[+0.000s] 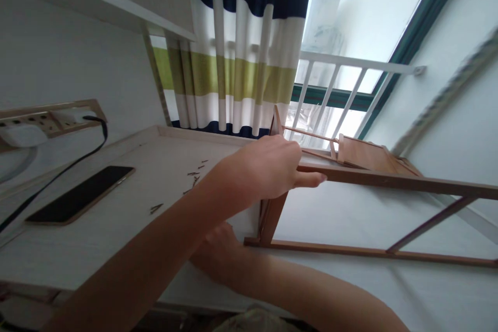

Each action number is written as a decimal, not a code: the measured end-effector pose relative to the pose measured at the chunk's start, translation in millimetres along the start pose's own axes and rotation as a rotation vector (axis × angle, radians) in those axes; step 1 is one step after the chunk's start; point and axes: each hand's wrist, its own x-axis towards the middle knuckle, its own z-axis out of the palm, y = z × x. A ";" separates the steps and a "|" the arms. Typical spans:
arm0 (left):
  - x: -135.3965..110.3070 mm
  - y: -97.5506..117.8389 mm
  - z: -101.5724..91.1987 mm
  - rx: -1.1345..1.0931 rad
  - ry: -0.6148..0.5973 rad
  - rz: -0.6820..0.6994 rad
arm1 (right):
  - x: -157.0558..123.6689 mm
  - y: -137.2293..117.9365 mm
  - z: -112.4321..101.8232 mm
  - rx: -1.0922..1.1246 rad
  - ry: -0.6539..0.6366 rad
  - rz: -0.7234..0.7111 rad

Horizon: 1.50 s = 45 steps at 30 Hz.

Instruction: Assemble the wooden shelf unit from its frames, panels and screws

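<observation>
A light wooden frame [389, 180] of slats and rails lies across the far edge of the white desk [116, 218] and reaches out to the right. My left hand [268, 166] is closed around its upper rail near the corner post, thumb stretched along the rail. My right hand [218, 249] sits lower, beside the foot of that post. My left forearm covers its fingers, so I cannot see whether it holds anything.
A black phone [81, 194] lies face up on the desk at left. Several small dark nails or screws [194, 176] are scattered mid-desk. A power strip [50, 119] with a black cable hangs on the left wall. A striped curtain [233, 78] and white window bars [342, 88] stand behind.
</observation>
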 end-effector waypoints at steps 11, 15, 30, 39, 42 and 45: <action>-0.7 -0.1 -4.4 -0.100 -0.051 -0.075 | -86.4 17.5 -95.6 0.129 0.554 0.053; 1.9 -3.8 -8.1 -0.135 -0.135 -0.071 | -97.1 31.1 -134.5 0.122 0.742 0.201; 8.4 -13.3 -16.5 -0.258 -0.264 -0.079 | -84.3 82.6 -140.7 -0.325 0.774 -0.101; 11.2 -13.4 -14.3 -0.264 -0.208 -0.060 | -73.1 88.0 -142.8 -0.336 0.801 -0.145; 12.0 -14.4 -13.8 -0.261 -0.190 -0.053 | -71.0 88.9 -141.5 -0.363 0.787 -0.154; 12.2 -16.2 -12.8 -0.247 -0.158 -0.038 | -69.3 89.8 -140.2 -0.378 0.769 -0.165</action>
